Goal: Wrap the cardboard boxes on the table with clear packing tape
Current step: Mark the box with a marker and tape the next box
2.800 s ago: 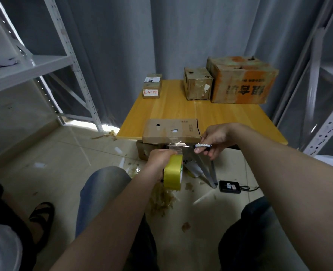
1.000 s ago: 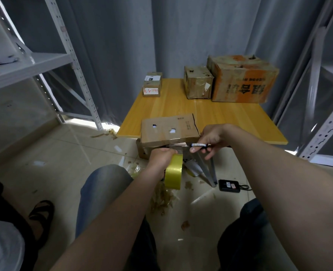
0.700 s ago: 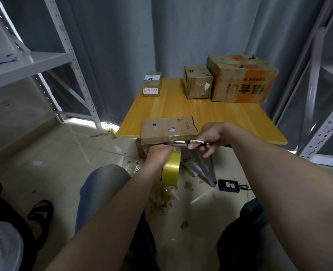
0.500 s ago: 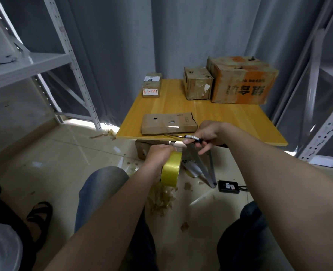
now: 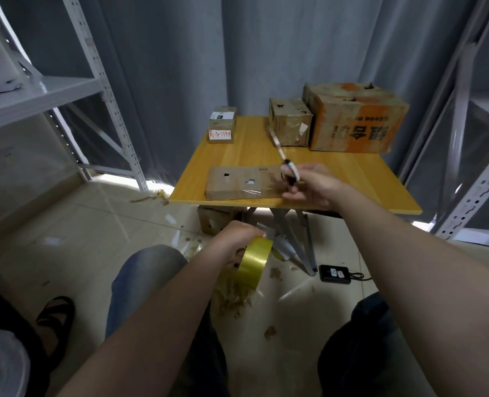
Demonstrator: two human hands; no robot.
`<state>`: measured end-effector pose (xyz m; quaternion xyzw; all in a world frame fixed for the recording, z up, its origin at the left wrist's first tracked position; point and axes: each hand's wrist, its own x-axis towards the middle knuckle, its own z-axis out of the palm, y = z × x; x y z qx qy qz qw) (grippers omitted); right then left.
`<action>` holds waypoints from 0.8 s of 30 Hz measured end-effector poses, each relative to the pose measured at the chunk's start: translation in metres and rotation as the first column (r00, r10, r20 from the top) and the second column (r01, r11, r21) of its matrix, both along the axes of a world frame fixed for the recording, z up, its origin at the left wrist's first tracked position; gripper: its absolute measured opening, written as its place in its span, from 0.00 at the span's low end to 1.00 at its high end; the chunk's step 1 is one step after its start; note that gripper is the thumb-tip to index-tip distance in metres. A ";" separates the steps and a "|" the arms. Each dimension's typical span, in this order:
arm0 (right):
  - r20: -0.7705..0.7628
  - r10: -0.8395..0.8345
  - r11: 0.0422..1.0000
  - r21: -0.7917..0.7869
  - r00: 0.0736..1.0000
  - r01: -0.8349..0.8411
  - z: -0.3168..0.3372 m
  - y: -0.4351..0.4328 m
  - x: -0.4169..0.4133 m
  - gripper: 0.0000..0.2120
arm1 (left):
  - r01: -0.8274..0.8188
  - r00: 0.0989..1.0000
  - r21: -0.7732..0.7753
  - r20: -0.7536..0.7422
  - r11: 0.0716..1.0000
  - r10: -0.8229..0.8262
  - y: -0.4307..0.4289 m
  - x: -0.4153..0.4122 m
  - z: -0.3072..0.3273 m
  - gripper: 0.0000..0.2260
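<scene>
One flat box, both hands full

It lies at the table's near edge; the right hand grips a blurred cutter at its right end, while the left hand holds the tape roll below table level.

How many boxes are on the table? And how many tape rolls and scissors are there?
Cardboard boxes on the yellow wooden table: 4 (flat brown box, small labelled box, medium brown box, big orange-printed box)
Yellow roll of packing tape, held by the left hand: 1
Black-handled scissors, held by the right hand: 1
Total: 6
</scene>
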<state>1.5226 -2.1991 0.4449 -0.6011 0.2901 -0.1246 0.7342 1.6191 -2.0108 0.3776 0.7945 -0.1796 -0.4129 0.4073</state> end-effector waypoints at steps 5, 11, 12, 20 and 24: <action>-0.234 -0.577 0.701 -0.633 0.782 0.328 -0.014 -0.044 -0.016 0.21 | 0.132 0.990 0.029 0.043 0.991 -0.133 -0.021 0.000 0.008 0.09; -0.559 -0.605 0.402 -0.829 0.567 -0.389 -0.005 -0.052 -0.011 0.18 | 0.248 0.966 0.058 0.062 0.967 -0.251 -0.046 0.006 0.006 0.09; -0.604 -0.586 0.400 -0.795 0.539 -0.456 -0.001 -0.050 -0.005 0.15 | 0.266 0.961 0.065 0.063 0.962 -0.270 -0.048 0.007 0.005 0.10; -0.260 -0.249 0.203 -0.956 0.933 -0.212 0.003 0.000 0.081 0.12 | 0.380 0.925 0.074 -0.001 0.922 -0.381 -0.054 0.014 -0.013 0.09; -0.245 -0.115 0.127 -0.965 0.963 -0.230 -0.026 0.016 0.128 0.20 | 0.359 0.932 0.108 0.002 0.927 -0.361 -0.060 0.017 -0.030 0.07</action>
